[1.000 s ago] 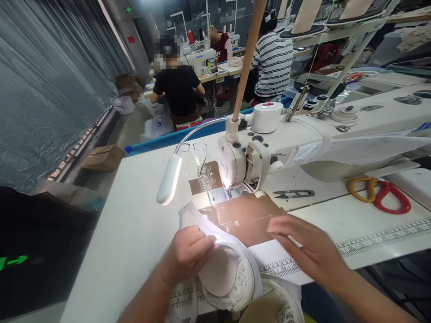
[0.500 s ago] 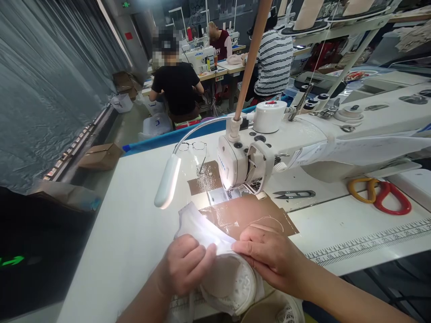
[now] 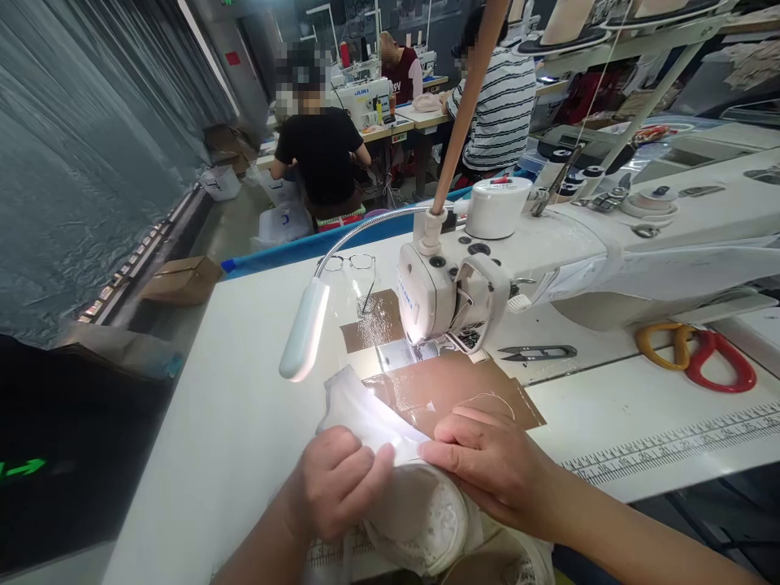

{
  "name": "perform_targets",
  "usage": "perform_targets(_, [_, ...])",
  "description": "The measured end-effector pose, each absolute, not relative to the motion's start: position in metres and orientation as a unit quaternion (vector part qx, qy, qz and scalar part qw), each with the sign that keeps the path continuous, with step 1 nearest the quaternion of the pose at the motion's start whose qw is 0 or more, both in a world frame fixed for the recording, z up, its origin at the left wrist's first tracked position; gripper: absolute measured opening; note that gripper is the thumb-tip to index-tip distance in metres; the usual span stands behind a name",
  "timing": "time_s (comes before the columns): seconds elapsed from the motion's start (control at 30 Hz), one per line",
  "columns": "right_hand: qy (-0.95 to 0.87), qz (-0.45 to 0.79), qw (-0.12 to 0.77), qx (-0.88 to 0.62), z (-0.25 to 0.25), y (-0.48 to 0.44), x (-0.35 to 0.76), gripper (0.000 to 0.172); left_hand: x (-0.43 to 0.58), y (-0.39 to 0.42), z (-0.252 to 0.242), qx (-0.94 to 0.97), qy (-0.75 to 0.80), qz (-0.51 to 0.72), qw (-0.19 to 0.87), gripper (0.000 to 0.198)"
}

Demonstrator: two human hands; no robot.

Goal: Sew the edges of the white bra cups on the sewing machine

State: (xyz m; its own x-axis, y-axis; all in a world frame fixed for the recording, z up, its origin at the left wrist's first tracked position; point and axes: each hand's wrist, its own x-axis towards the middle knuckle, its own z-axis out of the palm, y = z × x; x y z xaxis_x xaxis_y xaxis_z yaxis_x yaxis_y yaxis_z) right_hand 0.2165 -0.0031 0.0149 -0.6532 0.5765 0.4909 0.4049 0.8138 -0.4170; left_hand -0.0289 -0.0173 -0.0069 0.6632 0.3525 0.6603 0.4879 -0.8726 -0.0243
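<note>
A pale bra lies at the table's front edge, its sheer white side panel (image 3: 357, 402) spread flat toward the sewing machine (image 3: 425, 296). Nearer to me its lace-trimmed cup (image 3: 409, 513) hangs rounded, and part of a second cup (image 3: 491, 561) shows at the bottom edge. My left hand (image 3: 344, 483) is closed on the panel's left side, fingers curled, thumb stretched along the seam. With thumb and fingers together, my right hand (image 3: 496, 463) pinches the seam's right end, just above the cup. Both hands stay in front of the needle area, apart from it.
Thread snips (image 3: 539, 353) and scissors with yellow and red handles (image 3: 719, 361) lie to the right. A lamp (image 3: 305, 329) hangs over the left side, with eyeglasses (image 3: 359, 262) behind it. A printed ruler (image 3: 670, 439) runs along the front edge. Several people sit at machines beyond.
The view has shifted slightly, so the machine and scissors appear a little farther right. Both hands keep their hold on the bra in nearly the same pose.
</note>
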Motion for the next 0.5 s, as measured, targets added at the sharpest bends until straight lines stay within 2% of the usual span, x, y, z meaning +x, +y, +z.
perform_targets(0.5, [-0.909,0.111,0.299,-0.267,0.0115,0.0009,0.2159,0.022,-0.0268,-0.0164,-0.0065,-0.909,-0.232,-0.337,0.082,0.035])
